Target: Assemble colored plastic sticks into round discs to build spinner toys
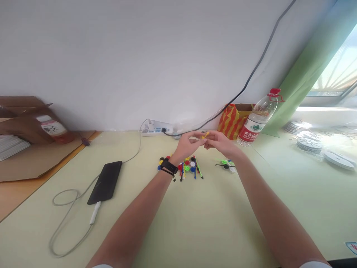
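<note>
My left hand and my right hand meet above the table, both with fingers pinched on a small yellow plastic piece. Its exact shape is mostly covered by the fingertips. Beneath and beside my left wrist lies a cluster of small round plastic discs in several colours, along with thin plastic arrows. By my right forearm sits a smaller group of parts, with a black arrow piece and a green disc. A black watch is on my left wrist.
A black phone charges at left on a white cable. Behind stand a power strip, a striped bag and a large water bottle. White discs lie at right; a cardboard box and drink bottle are left.
</note>
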The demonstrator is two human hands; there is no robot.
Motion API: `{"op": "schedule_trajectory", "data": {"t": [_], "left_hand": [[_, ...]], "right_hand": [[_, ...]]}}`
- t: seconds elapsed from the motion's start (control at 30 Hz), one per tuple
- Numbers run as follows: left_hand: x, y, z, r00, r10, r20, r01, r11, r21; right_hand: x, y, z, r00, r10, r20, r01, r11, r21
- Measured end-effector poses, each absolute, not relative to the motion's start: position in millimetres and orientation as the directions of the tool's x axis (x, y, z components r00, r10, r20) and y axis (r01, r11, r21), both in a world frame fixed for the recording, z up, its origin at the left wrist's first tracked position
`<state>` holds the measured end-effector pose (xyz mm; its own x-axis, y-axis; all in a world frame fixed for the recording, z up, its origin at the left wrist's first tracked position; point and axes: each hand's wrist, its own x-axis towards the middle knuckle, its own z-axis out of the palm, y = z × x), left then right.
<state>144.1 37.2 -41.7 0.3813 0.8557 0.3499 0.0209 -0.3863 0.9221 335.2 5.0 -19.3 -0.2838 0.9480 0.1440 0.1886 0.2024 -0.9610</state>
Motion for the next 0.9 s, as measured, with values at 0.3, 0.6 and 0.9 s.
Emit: {"op": "schedule_trajectory", "data": {"t": [0.3, 0.6, 0.9], "left_hand": [[142, 45, -48, 0.407, 0.844, 0.349, 0.014, -0.388, 0.922], [145, 46, -61, 0.44, 0.873, 0.212, 0.048, -0.259, 0.965], [148, 41, -69, 0.531, 0.829, 0.173, 0.09, -0.258, 0.962]], "right_hand": [[330, 6, -19, -0.217, 0.935, 0.279, 0.44, 0.349, -0.827], [334, 6, -26, -0.305, 0.944, 0.125, 0.373, 0.239, -0.897], [337, 9, -35, -0.25, 0.967, 0.05, 0.538, 0.182, -0.823]]}}
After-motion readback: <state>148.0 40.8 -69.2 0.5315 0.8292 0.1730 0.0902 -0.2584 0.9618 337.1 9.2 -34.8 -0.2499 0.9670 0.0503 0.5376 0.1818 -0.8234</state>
